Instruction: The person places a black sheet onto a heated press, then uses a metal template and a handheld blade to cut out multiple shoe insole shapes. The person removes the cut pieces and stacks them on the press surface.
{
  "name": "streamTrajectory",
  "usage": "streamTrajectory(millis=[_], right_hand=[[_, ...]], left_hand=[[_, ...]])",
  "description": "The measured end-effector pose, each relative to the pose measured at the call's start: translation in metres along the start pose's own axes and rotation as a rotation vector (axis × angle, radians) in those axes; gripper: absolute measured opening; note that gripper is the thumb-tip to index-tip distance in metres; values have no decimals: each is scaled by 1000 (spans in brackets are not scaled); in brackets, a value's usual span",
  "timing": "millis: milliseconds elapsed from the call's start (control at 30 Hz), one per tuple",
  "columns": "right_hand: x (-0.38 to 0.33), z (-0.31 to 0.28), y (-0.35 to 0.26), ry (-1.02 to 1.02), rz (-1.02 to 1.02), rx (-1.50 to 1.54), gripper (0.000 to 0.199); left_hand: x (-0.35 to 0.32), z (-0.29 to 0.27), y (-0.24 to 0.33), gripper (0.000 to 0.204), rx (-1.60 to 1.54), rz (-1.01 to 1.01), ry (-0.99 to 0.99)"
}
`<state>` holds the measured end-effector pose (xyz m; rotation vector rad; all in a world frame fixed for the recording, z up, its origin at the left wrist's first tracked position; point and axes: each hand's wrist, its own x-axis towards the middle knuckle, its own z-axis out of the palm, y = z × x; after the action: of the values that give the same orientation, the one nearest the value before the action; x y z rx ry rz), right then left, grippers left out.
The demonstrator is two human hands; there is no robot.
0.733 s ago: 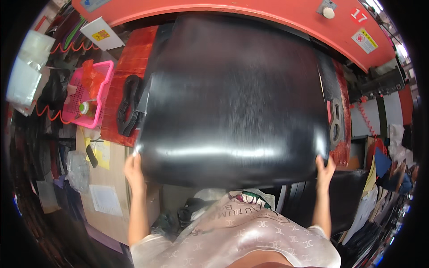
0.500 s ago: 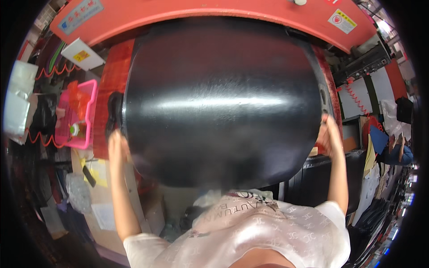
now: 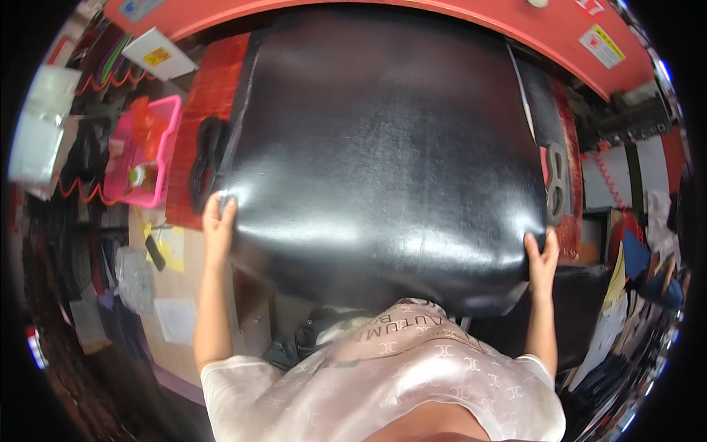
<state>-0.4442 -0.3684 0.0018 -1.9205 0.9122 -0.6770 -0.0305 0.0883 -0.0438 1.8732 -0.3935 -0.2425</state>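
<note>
A wide, glossy black leather-like sheet (image 3: 383,147) stretches from under the red machine beam toward my body, its near end hanging in a curve over the front. My left hand (image 3: 219,215) pinches its left edge, thumb on top. My right hand (image 3: 542,250) grips the right edge, thumb on top and fingers partly hidden beneath. Beside the sheet on the left is a black looped, figure-eight-shaped piece (image 3: 206,158). A grey figure-eight-shaped piece with holes (image 3: 554,180) lies to the right, above my right hand.
The red machine beam (image 3: 412,9) spans the far side. Reddish board (image 3: 213,74) shows at the left of the sheet. A pink basket (image 3: 173,125) with a bottle and orange plastic stands farther left. A white box (image 3: 158,53) is behind it. At right are coiled red hose (image 3: 607,177) and papers.
Both hands have drawn the sheet toward my body and slightly right. More of the grey piece at the right has come into view. The whole view has shifted a little.
</note>
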Motion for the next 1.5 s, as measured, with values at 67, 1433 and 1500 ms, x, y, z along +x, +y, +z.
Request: streamTrajectory(millis=[67,1433,1500], right_hand=[[52,2,-38,-10,-240,-112,35],[27,40,31,-295,-11,-792,32],[26,36,26,-333,2,-753,33]], left_hand=[[50,8,34,25,196,244,34],[125,55,36,36,-127,-346,-24],[125,55,39,37,-167,-352,-26]])
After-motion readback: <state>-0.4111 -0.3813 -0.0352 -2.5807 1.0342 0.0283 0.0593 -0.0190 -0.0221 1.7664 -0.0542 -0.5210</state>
